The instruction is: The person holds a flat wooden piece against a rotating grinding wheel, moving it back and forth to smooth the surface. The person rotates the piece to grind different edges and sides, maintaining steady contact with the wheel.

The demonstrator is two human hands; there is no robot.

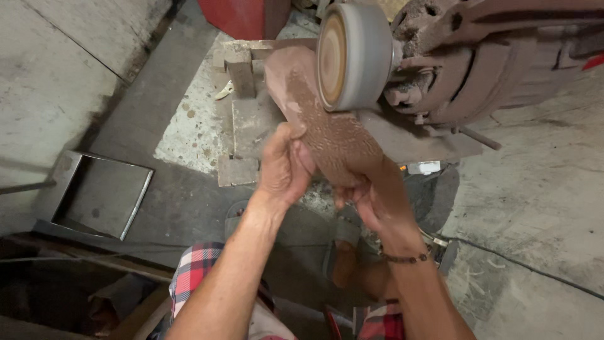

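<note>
A: From the head camera, what are the hands on?

B: Both hold a long, reddish-brown, rough-textured slab (327,126), wood or bark by the look of it. The left hand (283,167) is clamped on its left edge, thumb over the top face. The right hand (371,195) is wrapped under its near end, fingers curled shut around it.

A: And where is the slab?

B: Tilted up and away from the person, its far part touching the rim of a grey grinding wheel with a tan wooden-looking face (349,56). The wheel is mounted on a dusty, rust-brown motor (453,75) standing on a flat metal base plate (251,126).

A: How should this be done well?

B: I'd judge light, even pressure, both grips kept firm, and fingers held well back from the wheel's rim. The left thumb sits nearest to it. Sliding the slab steadily would avoid gouging one spot.

A: Any containers?

B: One: a shallow grey metal tray (135,204) on the concrete floor (535,189), well apart on the left. It shows nothing inside but a dusty bottom.
</note>
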